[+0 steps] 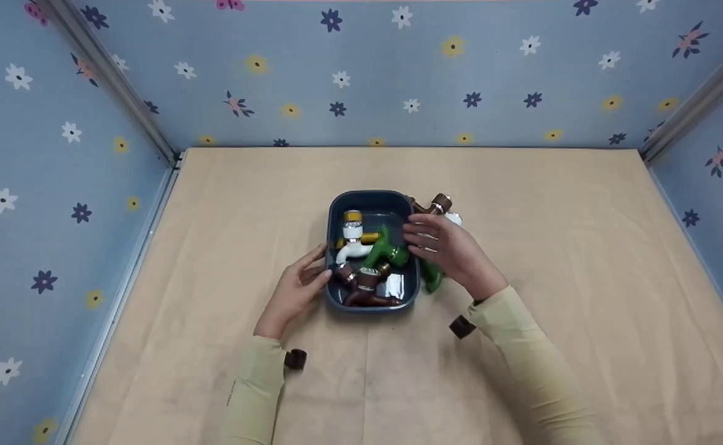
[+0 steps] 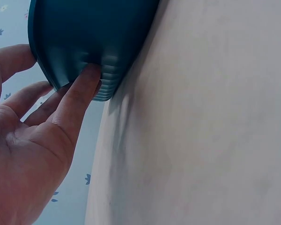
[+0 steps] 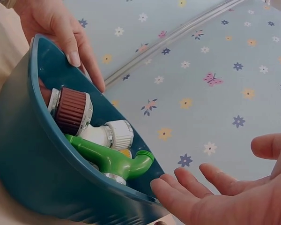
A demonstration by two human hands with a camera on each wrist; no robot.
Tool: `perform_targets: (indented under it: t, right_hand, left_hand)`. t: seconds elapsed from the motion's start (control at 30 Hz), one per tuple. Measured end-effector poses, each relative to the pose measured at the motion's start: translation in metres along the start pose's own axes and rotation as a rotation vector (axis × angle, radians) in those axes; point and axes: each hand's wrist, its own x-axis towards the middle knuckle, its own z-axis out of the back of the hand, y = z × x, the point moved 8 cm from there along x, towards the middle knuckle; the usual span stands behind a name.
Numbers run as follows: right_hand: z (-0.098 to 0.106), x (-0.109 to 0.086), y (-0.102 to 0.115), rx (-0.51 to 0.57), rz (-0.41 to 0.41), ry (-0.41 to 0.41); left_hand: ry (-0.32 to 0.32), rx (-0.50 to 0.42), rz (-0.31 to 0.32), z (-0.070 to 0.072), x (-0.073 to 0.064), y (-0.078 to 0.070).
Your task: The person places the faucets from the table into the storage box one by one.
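Observation:
A dark blue plastic bin (image 1: 370, 193) stands on the table with several taps in it. Inside are a white tap (image 1: 352, 231), a green tap (image 1: 383, 250), a brown tap (image 1: 368, 282) near the front and a yellow piece (image 1: 371, 237) partly hidden. My left hand (image 1: 290, 293) touches the bin's left side, its fingertips against the outer wall (image 2: 103, 33). At the right rim is my right hand (image 1: 457, 253), fingers spread and straight, palm facing the bin, holding nothing. In the right wrist view its fingertips (image 3: 158, 187) are right at the rim.
Beyond the bin's right side lie more taps, partly covered by the right hand: a brown one (image 1: 440, 204), a white one (image 1: 454, 219) and a green one (image 1: 433, 279). Flower-patterned panels (image 1: 373, 74) bound the cloth-covered table (image 1: 262, 204) at the back and sides.

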Motion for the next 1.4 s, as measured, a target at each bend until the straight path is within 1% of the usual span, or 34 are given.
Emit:
perform_targets:
  t: [0.23,0.57,0.97,1.17,1.4]
  right_hand:
    - [0.003,-0.008,0.004,0.015,0.022,0.010]
    - [0.010,-0.019,0.010,0.016,0.062,0.031]
    - [0.033,-0.031,0.019,0.012,0.110,-0.018]
    - [0.046,-0.034,0.018,-0.016,0.126,-0.051]
    - [0.060,-0.036,0.016,-0.029,0.145,-0.095]
  left_hand:
    - [0.001,-0.001,-0.014,-0.001,0.001,0.000]
    - [-0.015,0.013,0.020,0.000,0.001,0.000]
    - [-0.014,0.012,0.018,0.000,0.001,0.003]
    - [-0.018,0.015,-0.001,0.000,0.000,0.001]
    - [-0.006,-0.007,-0.011,0.000,0.001,0.002]
